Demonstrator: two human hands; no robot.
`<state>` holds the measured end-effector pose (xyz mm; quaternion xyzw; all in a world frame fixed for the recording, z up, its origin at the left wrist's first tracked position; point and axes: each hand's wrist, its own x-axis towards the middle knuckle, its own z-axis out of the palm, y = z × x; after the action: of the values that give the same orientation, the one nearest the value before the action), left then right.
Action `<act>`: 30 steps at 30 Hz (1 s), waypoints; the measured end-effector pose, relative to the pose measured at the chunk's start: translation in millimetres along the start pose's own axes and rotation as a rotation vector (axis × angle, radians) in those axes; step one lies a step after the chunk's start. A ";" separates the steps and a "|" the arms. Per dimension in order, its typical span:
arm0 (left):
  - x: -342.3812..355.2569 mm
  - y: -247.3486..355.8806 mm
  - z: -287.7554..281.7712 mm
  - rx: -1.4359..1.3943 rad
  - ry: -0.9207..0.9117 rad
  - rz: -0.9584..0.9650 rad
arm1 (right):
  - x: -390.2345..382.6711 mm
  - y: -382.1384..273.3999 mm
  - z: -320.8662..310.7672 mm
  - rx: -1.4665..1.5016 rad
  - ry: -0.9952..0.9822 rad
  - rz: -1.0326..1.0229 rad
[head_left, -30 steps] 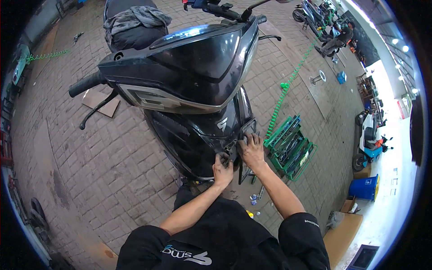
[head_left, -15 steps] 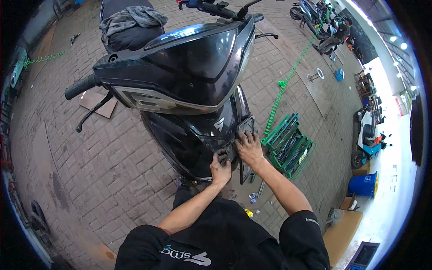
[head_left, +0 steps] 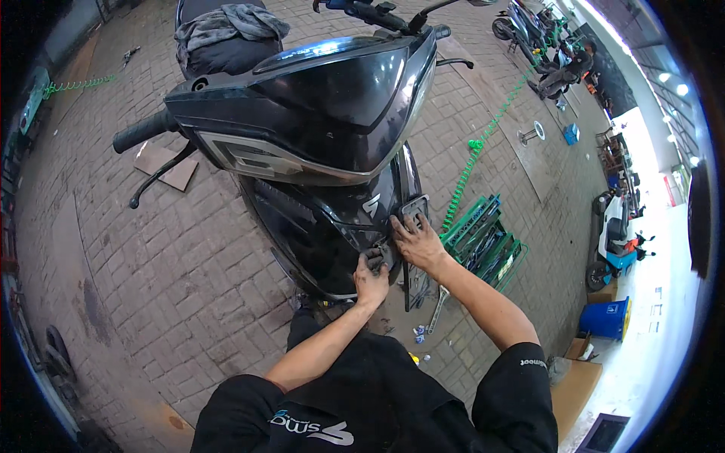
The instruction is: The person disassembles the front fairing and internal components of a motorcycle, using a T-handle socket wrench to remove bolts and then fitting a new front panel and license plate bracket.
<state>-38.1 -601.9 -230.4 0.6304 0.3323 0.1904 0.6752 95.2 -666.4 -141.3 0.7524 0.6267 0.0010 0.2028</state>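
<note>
Left hand [head_left: 371,282] and right hand [head_left: 420,247] close together at the front of a black scooter [head_left: 340,94]

The scooter stands on the paved floor [head_left: 196,279] directly before the person, its front panel [head_left: 302,234] toward them. Both hands are at the panel's lower part, on the picture's right. The left hand is narrow, fingers curled and thumb near them, at a small dark spot on the panel; whether anything is pinched there cannot be told. The right hand lies just beside it, higher up, its fingers bent and slightly parted over the lower end of a dark rectangular frame [head_left: 414,204]; whether they grip it cannot be told.

Past the right forearm, which partly covers it, a green toolbox [head_left: 495,249] sits open with tools inside. A green coiled hose [head_left: 462,181] runs from near it toward the far side. A long metal tool [head_left: 436,312] lies on the floor beneath that forearm. A grey cloth [head_left: 230,29] rests on the scooter's seat [head_left: 226,62]. In the distance a co-worker [head_left: 565,73] sits low near other scooters.
</note>
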 end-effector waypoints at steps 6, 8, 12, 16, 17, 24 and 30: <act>2.3 -0.6 0.0 -0.043 -0.016 -0.042 | 4.3 1.8 -5.0 -0.046 -0.029 0.017; 3.4 -1.6 0.2 -0.056 -0.017 -0.058 | 4.8 2.2 -5.8 -0.035 -0.007 0.028; 3.0 -3.6 0.8 -0.055 -0.011 -0.074 | 5.9 1.0 -4.5 -0.016 0.039 0.007; 4.3 -6.6 0.5 -0.023 -0.005 -0.042 | 6.5 1.3 -5.3 -0.056 0.012 -0.032; 4.7 -8.1 0.3 -0.033 0.002 -0.044 | 8.1 1.3 -5.1 -0.057 0.003 -0.030; 1.6 -4.5 1.3 -0.062 0.015 -0.091 | 5.1 0.1 -6.3 0.032 0.010 0.040; 2.0 -8.5 2.3 -0.015 0.016 -0.054 | 6.5 -5.5 -5.4 -0.025 -0.069 0.056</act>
<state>-36.5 -603.3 -239.1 0.6145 0.3531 0.1795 0.6822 90.0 -657.9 -139.7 0.7665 0.5981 -0.0116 0.2338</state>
